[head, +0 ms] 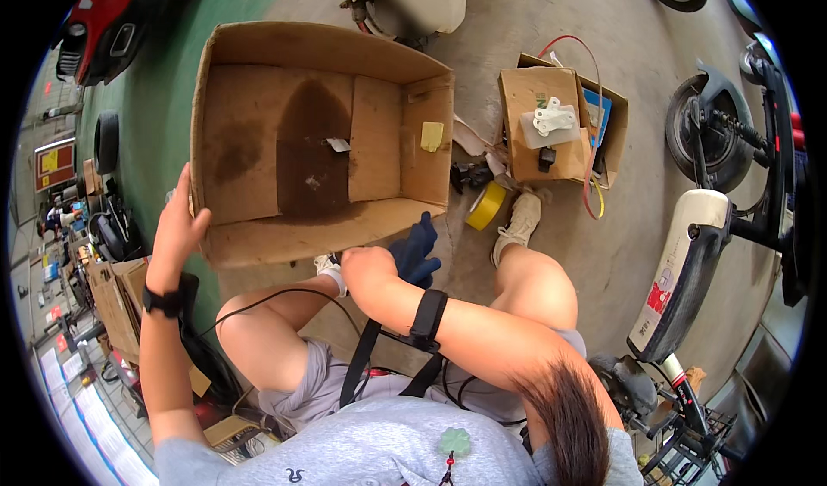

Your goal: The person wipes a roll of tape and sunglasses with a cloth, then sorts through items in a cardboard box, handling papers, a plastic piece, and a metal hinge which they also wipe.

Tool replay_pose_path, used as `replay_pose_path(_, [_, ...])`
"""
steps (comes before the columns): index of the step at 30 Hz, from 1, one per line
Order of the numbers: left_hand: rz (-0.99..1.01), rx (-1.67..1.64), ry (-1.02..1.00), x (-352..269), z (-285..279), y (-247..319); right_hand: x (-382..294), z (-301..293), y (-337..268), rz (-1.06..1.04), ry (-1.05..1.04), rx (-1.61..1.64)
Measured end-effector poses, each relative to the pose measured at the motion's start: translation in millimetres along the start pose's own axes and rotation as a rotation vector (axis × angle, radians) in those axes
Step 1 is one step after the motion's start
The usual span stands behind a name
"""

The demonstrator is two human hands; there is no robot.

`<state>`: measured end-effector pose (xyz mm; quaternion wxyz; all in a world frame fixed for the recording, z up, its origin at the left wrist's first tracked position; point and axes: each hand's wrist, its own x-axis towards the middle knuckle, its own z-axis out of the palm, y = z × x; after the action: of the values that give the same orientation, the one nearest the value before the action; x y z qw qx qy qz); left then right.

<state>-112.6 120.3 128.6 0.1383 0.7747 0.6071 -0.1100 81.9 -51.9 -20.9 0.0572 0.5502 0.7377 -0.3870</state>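
Note:
A large open cardboard box (375, 163) stands before me with its inside facing up. Dark stains mark its bottom, where a small white scrap (337, 145) lies, and a yellow paper note (431, 136) shows on its right inner wall. My left hand (179, 224) holds the box's left edge, thumb at the rim and fingers along the outside. Curled against the near wall is my right hand (369, 265); its fingertips are hidden. A dark blue glove (415, 252) shows just beyond it, and whether the hand holds it is unclear.
A yellow tape roll (486, 205) lies beside my shoe (519, 226). Farther right, a smaller carton (549, 85) carries white perforated plates (552, 119) and a red strap (597, 79). An electric scooter's battery (678, 273) and wheel (694, 130) stand at right. A tyre (106, 142) is far left.

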Motion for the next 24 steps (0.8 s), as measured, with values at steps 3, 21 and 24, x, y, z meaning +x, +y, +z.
replay_pose_path(3, [-0.126, -0.028, -0.108, 27, 1, -36, 5, 6, 0, 0.056, -0.144, -0.044])
replay_pose_path(21, [-0.046, -0.085, -0.221, 60, 146, -199, -2, -17, 11, -0.1, -0.33, -0.168])
replay_pose_path(24, [0.014, -0.114, -0.208, 73, 174, -224, 1, -19, 1, -0.07, -0.318, -0.113])
